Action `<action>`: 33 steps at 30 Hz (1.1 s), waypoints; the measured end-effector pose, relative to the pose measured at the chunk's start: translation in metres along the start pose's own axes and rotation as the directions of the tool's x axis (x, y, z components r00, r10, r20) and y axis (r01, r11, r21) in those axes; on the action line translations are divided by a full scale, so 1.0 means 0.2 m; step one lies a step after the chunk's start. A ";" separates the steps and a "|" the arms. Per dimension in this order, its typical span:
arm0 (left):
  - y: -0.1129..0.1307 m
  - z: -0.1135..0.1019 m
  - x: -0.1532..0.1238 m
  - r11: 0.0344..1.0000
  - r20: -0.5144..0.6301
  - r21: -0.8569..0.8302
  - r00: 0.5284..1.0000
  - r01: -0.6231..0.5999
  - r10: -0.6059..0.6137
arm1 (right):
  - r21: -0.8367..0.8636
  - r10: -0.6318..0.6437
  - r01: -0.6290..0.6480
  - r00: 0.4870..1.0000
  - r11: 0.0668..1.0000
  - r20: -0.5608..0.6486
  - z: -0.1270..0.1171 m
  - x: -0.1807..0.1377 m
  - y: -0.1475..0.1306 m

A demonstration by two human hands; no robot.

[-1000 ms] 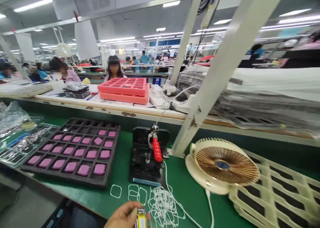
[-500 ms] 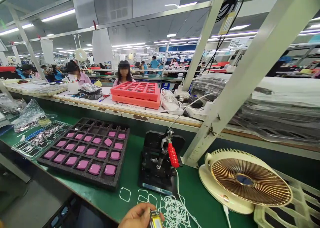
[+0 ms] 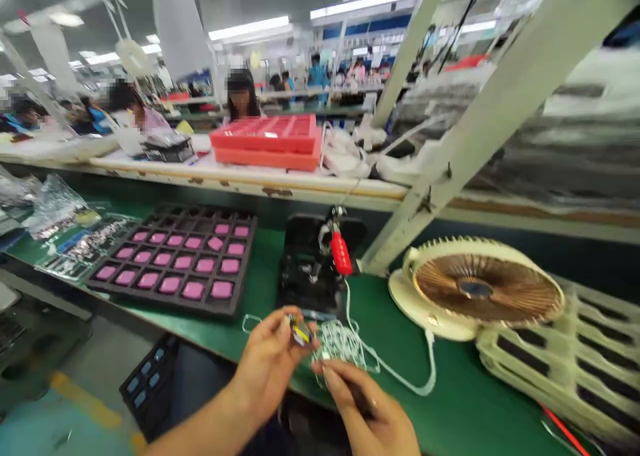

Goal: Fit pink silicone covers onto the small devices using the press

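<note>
My left hand (image 3: 267,359) pinches a small electronic device (image 3: 301,333) with a dark rim and a yellow patch inside. Close by on the right, my right hand (image 3: 367,403) has its thumb and forefinger closed on a thin white square ring (image 3: 320,378), blurred by motion. A tangled heap of white rings (image 3: 343,343) lies on the green bench just beyond the hands. One loose white ring (image 3: 250,323) rests left of my left hand. Behind them stands a black clamp fixture (image 3: 305,276) with a red handle (image 3: 341,253).
A black foam tray (image 3: 210,306) with pink square pieces sits to the left. On the right are a cream fan (image 3: 487,289), its white cable (image 3: 420,388) and a pale slotted tray (image 3: 555,349). Red trays (image 3: 267,156) rest on the shelf; people sit beyond it.
My view has tilted down. My right hand has come into view with a white ring. My left hand, still holding the device, now shows further up in the picture.
</note>
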State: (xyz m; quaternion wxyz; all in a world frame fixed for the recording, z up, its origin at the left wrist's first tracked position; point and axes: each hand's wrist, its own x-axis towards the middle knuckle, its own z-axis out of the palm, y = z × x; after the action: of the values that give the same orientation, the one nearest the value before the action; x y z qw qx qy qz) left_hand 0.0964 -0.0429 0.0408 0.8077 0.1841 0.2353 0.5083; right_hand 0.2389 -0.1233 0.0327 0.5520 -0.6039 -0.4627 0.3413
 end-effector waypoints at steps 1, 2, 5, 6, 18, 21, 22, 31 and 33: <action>0.01 0.02 0.00 1.000 0.000 0.015 1.000 -0.015 0.015 | 0.070 0.024 -0.025 1.000 0.997 0.008 0.02 0.00 -0.04; 0.02 0.03 0.00 0.999 -0.003 0.034 1.000 -0.020 0.020 | 0.150 0.057 -0.059 0.998 0.987 0.013 0.04 -0.01 -0.07; 0.01 0.04 -0.01 0.996 -0.015 0.092 1.000 -0.018 0.019 | 0.366 0.165 -0.189 0.982 0.911 0.095 0.09 -0.01 -0.10; 0.00 0.04 -0.02 0.994 -0.011 0.112 1.000 -0.019 0.021 | 0.414 0.189 -0.225 0.974 0.882 0.126 0.10 -0.01 -0.10; -0.01 0.01 -0.06 0.963 0.030 0.249 0.995 -0.104 0.100 | 0.581 0.215 -0.293 0.956 0.760 0.200 0.15 -0.01 -0.08; 0.00 0.00 -0.07 0.958 0.044 0.269 0.995 -0.096 0.088 | 0.601 0.203 -0.280 0.960 0.749 0.194 0.16 -0.02 -0.07; 0.00 0.00 -0.07 0.958 0.047 0.270 0.995 -0.100 0.090 | 0.606 0.203 -0.275 0.961 0.746 0.187 0.16 -0.02 -0.07; 0.00 0.00 -0.07 0.962 0.047 0.246 0.993 -0.115 0.107 | 0.624 0.221 -0.274 0.962 0.732 0.162 0.16 -0.02 -0.03; 0.00 0.00 -0.07 0.961 0.051 0.245 0.992 -0.124 0.115 | 0.622 0.222 -0.278 0.960 0.732 0.169 0.16 -0.02 -0.03</action>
State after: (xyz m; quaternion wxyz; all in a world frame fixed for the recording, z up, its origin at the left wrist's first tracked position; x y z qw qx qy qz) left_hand 0.0909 -0.0554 0.0433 0.7503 0.3066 0.2706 0.5194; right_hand 0.2072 -0.1162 0.0333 0.6538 -0.4214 -0.2553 0.5742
